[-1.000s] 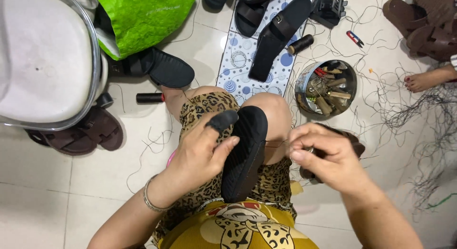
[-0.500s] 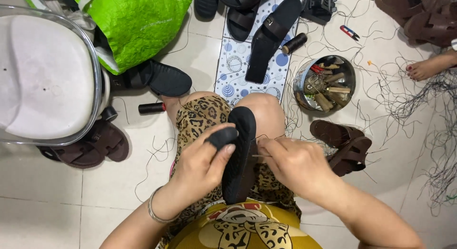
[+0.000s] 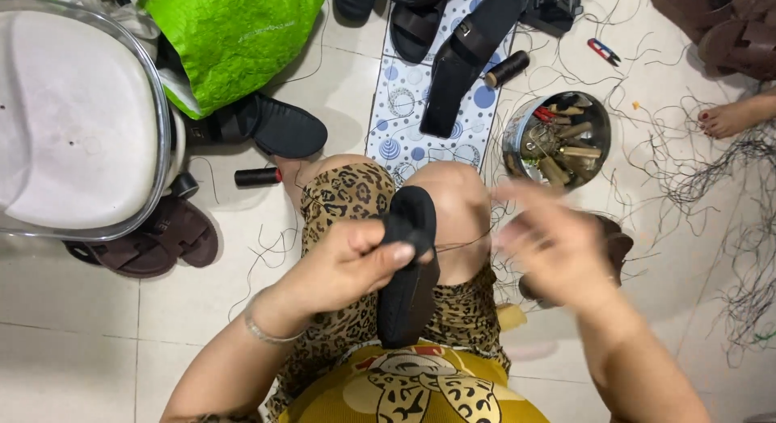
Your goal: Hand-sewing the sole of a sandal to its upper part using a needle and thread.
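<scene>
While the white plastic stool (image 3: pixel 73 124) and the green bag (image 3: pixel 234 35) sit as before on the tiled floor (image 3: pixel 81 350), the view has swung slightly and the right hand (image 3: pixel 558 245) has pulled out to the side, away from the black sandal sole (image 3: pixel 411 269) it was working against half a second ago. That sole stands on edge over the lap, just below the bare knee (image 3: pixel 457 205), pinched near its upper end between the left hand's (image 3: pixel 347 265) thumb and curled fingers. A thin dark thread (image 3: pixel 469 244) runs taut from sole to right hand, so a stitch looks freshly drawn through; motion blur hides whether those fingers pinch it.
</scene>
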